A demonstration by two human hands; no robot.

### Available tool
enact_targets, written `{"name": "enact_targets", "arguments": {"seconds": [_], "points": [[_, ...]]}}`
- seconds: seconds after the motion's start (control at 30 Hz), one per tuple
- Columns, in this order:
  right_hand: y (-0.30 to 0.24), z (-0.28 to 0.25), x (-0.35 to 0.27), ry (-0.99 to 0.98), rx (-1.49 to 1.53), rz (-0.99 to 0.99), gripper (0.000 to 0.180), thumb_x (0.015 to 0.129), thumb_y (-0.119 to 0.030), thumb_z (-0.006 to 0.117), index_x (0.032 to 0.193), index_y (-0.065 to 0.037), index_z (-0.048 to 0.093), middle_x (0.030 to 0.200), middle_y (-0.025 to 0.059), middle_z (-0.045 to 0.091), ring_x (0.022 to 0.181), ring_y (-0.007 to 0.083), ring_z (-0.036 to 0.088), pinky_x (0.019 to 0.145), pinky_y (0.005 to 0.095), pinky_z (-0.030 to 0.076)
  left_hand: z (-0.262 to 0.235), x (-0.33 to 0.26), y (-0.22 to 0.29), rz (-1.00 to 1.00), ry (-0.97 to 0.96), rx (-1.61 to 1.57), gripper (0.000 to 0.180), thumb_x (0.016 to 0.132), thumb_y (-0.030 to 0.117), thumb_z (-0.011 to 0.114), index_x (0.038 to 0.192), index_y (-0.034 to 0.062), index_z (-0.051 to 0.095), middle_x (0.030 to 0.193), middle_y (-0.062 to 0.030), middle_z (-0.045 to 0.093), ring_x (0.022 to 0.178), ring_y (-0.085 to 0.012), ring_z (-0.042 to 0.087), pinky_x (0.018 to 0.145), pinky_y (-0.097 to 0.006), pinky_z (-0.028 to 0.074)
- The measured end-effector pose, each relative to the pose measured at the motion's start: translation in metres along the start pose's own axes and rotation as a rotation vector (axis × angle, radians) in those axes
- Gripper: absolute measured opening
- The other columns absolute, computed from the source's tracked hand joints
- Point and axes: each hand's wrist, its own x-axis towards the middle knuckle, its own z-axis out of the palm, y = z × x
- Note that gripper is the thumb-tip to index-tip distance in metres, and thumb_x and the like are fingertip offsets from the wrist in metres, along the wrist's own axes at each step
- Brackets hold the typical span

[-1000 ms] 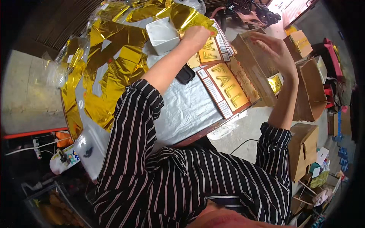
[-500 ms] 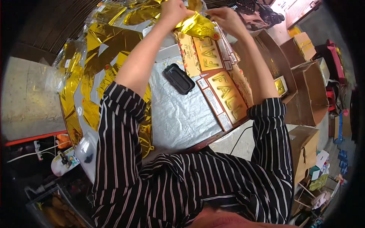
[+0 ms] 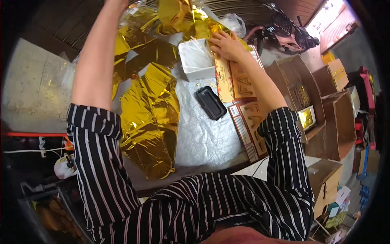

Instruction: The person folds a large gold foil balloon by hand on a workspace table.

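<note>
My right hand (image 3: 228, 45) lies palm down with its fingers spread, over the far end of the printed cards and against crumpled gold foil (image 3: 200, 25). My left arm stretches far forward on the left. Only part of my left hand (image 3: 118, 4) shows at the upper edge; its fingers are cut off. Flat gold foil balloons (image 3: 152, 110) spread over the left of the table. A white box (image 3: 198, 73) with thin white sticks stands left of my right hand. Nearer me is a black plastic tray (image 3: 211, 103). Brown printed cards (image 3: 245, 130) overlap on the right, partly under my forearm.
A silvery sheet (image 3: 199, 138) covers the table. Open cardboard boxes (image 3: 339, 122) stand to the right, one holding a gold-windowed pack (image 3: 306, 118). Behind are a clear plastic bag (image 3: 234, 25) and a pink-and-black bicycle (image 3: 286, 36). A grey surface (image 3: 36, 89) lies at the left.
My left hand has swung up and left, away from the right. My right hand has come down flat, fingers spread. The gold foil between them has shifted, and the white box is now uncovered.
</note>
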Motion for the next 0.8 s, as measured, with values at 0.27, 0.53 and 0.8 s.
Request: {"name": "enact_targets", "arguments": {"seconds": [0.27,0.53,0.8], "points": [[0.005,-0.011,-0.01,0.163,0.027,0.062,0.038,0.093,-0.025,0.063,0.131,-0.021,0.069,0.143,0.0113,0.061,0.136,0.0328,0.052,0.109,0.0596,0.039,-0.137,0.019,0.058,0.448,0.169,0.267,0.017,0.095,0.015,0.071,0.101,-0.0009,0.072,0.091,-0.0051,0.072,0.075,-0.0116,0.064,0.065,-0.028,0.05],[-0.123,-0.252,0.022,0.696,0.811,-0.293,0.071,0.085,-0.031,0.084,0.142,-0.001,0.053,0.131,0.0213,0.064,0.117,0.0308,0.064,0.097,0.0494,0.053,-0.136,-0.135,0.129,0.375,-0.561,0.501,0.016,0.095,0.005,0.072,0.109,0.0016,0.075,0.095,-0.0012,0.074,0.081,-0.0077,0.064,0.069,-0.026,0.051],[-0.242,-0.392,-0.065,0.313,0.877,-0.044,0.014,0.092,-0.012,0.077,0.092,0.002,0.076,0.084,0.0169,0.077,0.069,0.0144,0.071,0.057,0.0257,0.056,-0.161,-0.249,0.154,0.895,0.14,0.483,0.021,0.095,0.014,0.075,0.11,0.001,0.071,0.095,-0.0028,0.074,0.085,-0.0097,0.067,0.078,-0.027,0.055]]}}
